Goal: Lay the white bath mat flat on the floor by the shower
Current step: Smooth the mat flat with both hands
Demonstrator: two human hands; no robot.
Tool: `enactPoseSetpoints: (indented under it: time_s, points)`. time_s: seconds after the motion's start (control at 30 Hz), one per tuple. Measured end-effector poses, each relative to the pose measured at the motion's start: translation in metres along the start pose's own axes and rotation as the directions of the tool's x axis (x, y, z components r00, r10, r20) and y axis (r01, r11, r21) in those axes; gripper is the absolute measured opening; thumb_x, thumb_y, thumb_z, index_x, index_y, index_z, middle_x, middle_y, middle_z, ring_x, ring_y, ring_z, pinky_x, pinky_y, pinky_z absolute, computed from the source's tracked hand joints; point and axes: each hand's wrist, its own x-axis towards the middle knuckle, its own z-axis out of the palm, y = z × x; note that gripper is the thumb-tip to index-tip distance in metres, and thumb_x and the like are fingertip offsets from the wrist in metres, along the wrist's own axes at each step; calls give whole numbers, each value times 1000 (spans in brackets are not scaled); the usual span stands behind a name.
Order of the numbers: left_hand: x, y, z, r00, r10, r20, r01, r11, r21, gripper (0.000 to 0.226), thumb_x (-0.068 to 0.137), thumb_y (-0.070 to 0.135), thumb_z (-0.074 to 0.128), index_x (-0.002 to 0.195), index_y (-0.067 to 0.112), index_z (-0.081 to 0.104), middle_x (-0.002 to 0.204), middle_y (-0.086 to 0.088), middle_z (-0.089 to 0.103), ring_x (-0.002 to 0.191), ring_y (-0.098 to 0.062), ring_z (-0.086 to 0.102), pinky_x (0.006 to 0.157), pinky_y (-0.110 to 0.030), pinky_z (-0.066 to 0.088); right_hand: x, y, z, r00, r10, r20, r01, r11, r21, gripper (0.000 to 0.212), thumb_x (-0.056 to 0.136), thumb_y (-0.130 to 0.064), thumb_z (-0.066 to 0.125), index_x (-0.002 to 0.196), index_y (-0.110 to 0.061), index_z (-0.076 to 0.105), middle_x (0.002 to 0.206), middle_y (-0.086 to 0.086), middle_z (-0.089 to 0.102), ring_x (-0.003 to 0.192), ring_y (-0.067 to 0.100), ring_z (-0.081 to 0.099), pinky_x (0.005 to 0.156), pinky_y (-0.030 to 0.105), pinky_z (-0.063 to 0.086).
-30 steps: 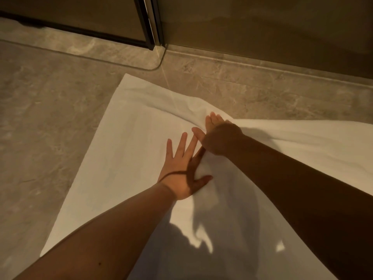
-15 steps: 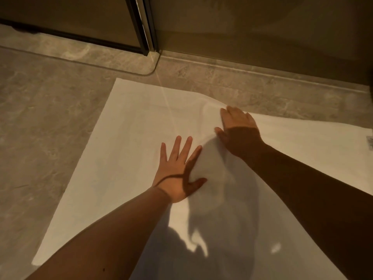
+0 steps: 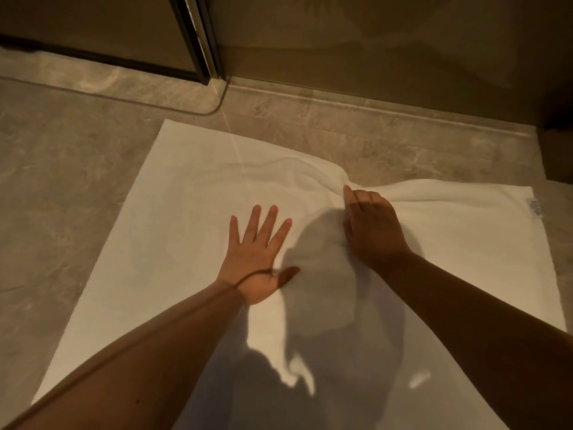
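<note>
Tiled floor (image 3: 62, 187) — white bath mat (image 3: 173, 243) is laid out. Left hand (image 3: 254, 259) is pressed flat, fingers splayed — its far edge is pinched by right hand (image 3: 372, 231).

White bath mat (image 3: 186, 243) is soft matt cloth; floor (image 3: 62, 166) polished veined stone; shower door (image 3: 108, 26) smooth glass.

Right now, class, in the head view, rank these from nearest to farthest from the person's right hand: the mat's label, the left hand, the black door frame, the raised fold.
1. Fold in the white bath mat: at the right hand's fingertips.
2. Left hand: flat, to its left.
3. Label: mat's right edge.
4. Black door frame: far, upper left.
</note>
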Motion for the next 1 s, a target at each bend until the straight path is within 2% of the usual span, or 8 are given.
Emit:
enactPoseSetpoints:
  time_s: [0.1, 0.23, 0.33, 0.43, 0.5, 0.6, 0.73, 1.0]
  points:
    - [-1, 1, -1, 1000, -5, 8, 5, 1000, 14, 88, 75, 79, -7, 147, 30, -15, 157, -4, -20, 142, -30, -25, 112, -61, -8, 4, -1, -1, 1000, -4, 25, 3, 1000, 5, 51, 85, -13, 54, 132, 3, 48, 122, 23, 58, 106, 40, 56, 95, 46, 44]
    - [-4, 2, 1, 1000, -21, 3, 21, 1000, 10, 87, 75, 81, -3, 146, 31, -15, 157, -4, -20, 143, -31, -23, 112, -61, -8, 15, 1, -8, 996, 13, 88, -15, 1000, 20, 60, 79, -18, 37, 134, 5, 45, 131, 29, 52, 119, 44, 50, 104, 51, 37]
    - [-6, 3, 1, 999, -40, -18, 40, 999, 24, 87, 78, 79, 6, 147, 30, -14, 157, -5, -18, 143, -31, -20, 112, -62, -5, 26, 3, -10, 977, 53, 206, -56, 998, 8, 62, 94, -27, 37, 149, -4, 18, 155, 19, 19, 142, 35, 19, 116, 45, 13]
    - [-6, 2, 1, 999, -45, 3, 45, 998, 49, 87, 77, 79, 3, 144, 31, -23, 155, -4, -26, 142, -31, -25, 112, -61, -7, 43, 10, -17, 947, 138, 288, -142, 990, -9, 68, 98, -42, 34, 151, -16, 0, 160, 8, -4, 146, 26, -3, 117, 39, 1]
    - [-6, 2, 1, 999, -47, -5, 47, 998, 49, 87, 77, 79, 4, 145, 31, -21, 156, -4, -23, 142, -31, -24, 112, -61, -6, 37, 11, -19, 976, 140, 167, -145, 989, 13, 69, 97, -44, 35, 151, -16, 3, 160, 10, -2, 146, 27, -3, 118, 42, 3]
    - [-7, 3, 4, 999, -43, -27, 44, 998, 41, 87, 78, 79, 6, 148, 30, -12, 158, -5, -14, 144, -31, -18, 113, -62, -3, -6, 3, -9, 995, 101, -3, -100, 994, 51, 69, 94, -48, 37, 151, -17, 11, 159, 14, 6, 145, 34, 3, 116, 54, 9]
    - [-7, 1, 5, 999, -33, -36, 34, 999, 33, 88, 77, 80, -1, 149, 30, -9, 159, -4, -13, 144, -30, -17, 113, -62, -3, -51, 2, 15, 973, 135, 188, -139, 990, 8, 75, 89, -68, 20, 150, -31, -4, 159, 5, -11, 144, 32, -16, 112, 61, -4]
    - [2, -3, 1, 999, -52, -8, 52, 998, 24, 86, 79, 80, 6, 148, 33, -17, 156, -1, -24, 142, -28, -24, 112, -61, -7, -23, 21, 13, 964, 157, 217, -154, 988, -32, 83, 78, -81, 12, 146, -40, -10, 159, 0, -16, 143, 31, -20, 108, 67, -4]
